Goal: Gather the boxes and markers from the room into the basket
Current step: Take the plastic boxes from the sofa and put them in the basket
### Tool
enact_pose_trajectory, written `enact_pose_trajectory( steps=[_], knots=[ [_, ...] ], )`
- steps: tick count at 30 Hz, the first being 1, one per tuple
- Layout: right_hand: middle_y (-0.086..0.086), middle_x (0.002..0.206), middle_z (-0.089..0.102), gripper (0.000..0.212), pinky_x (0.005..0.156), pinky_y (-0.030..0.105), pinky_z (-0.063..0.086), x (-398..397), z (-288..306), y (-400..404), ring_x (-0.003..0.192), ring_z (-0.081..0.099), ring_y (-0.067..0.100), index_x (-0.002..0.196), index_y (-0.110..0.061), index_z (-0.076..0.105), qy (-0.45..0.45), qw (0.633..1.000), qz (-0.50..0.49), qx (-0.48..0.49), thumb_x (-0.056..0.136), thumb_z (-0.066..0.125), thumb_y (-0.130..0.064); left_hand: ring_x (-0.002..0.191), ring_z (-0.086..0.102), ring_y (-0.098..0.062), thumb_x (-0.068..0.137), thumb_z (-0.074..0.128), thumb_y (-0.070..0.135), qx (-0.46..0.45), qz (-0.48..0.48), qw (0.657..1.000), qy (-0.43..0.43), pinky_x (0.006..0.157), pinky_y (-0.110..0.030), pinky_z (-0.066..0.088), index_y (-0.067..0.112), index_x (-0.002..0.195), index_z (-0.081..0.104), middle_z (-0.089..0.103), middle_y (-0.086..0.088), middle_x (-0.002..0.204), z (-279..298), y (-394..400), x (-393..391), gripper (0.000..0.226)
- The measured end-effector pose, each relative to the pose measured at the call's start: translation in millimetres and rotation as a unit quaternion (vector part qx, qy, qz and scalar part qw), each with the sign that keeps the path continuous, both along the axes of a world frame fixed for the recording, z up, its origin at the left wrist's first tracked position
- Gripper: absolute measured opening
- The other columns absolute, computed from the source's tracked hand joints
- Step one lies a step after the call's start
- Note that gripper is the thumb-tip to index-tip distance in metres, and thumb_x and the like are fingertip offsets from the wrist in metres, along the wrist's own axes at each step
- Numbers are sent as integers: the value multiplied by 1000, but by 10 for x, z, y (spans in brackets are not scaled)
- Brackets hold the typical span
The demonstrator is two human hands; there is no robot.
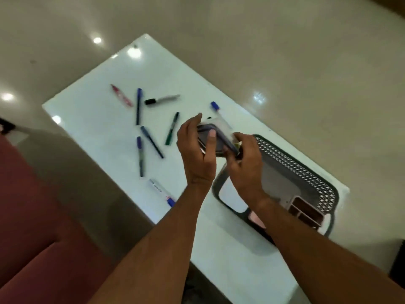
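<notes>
Two hands, left hand (198, 154) and right hand (245, 163), are clasped around a grey box (215, 137) held at the basket's (306, 172) ten o'clock rim

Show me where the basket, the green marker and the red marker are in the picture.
basket (294, 160): head view, on its perforated far wall.
green marker (172, 129): head view, on the middle of its barrel.
red marker (121, 95): head view, on the middle of its body.

Grey basket (291, 170) (lattice-patterned wall), purple box (215, 139), white table (92, 119), green marker (172, 128), red marker (121, 95)
</notes>
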State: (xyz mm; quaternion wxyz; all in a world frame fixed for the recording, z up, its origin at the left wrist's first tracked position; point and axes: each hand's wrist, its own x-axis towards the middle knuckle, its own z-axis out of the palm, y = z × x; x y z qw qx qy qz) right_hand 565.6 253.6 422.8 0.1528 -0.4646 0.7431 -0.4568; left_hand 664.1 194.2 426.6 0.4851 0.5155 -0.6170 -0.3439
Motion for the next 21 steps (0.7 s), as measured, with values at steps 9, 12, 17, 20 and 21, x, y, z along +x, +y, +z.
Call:
enact_pose_trajectory(
  steps=[9,12,17,20,21],
  knots=[
    [5,114,71,26,76,35,66,-920,-33,691,98,75,20,131,-10,61,-303,928,-209,50,107,58,-19,129,57,-18,99,62,29,133,-140,980,-54,101,-39,57,14,150,43,55,-5,144,-159,471,-1076,56],
    [6,111,72,18,80,39,64,-1069,-152,714,95,72,21,121,-12,64,-292,920,-232,122,107,58,-21,120,63,-18,100,63,26,135,-163,972,-101,98,-29,57,12,145,51,65,-5,133,-247,487,-1216,48],
    [13,104,78,25,86,47,61,-1276,-359,782,93,74,31,113,-5,74,-226,909,-223,271,98,69,-24,123,60,-21,96,64,6,166,-220,948,-159,102,-26,48,9,141,54,64,-9,132,-402,459,-1290,47],
    [11,109,77,29,91,49,61,-1302,-372,807,99,73,31,117,-8,71,-182,907,-215,313,93,74,-24,123,60,-24,95,64,4,189,-241,934,-187,106,-37,51,9,140,55,65,-10,131,-478,480,-1312,47],
    [10,112,76,31,92,49,60,-1311,-374,811,102,72,31,120,-9,69,-172,907,-211,320,93,74,-24,123,60,-25,95,64,5,193,-246,929,-200,105,-37,51,10,141,54,64,-11,132,-489,485,-1325,47]
  ],
)
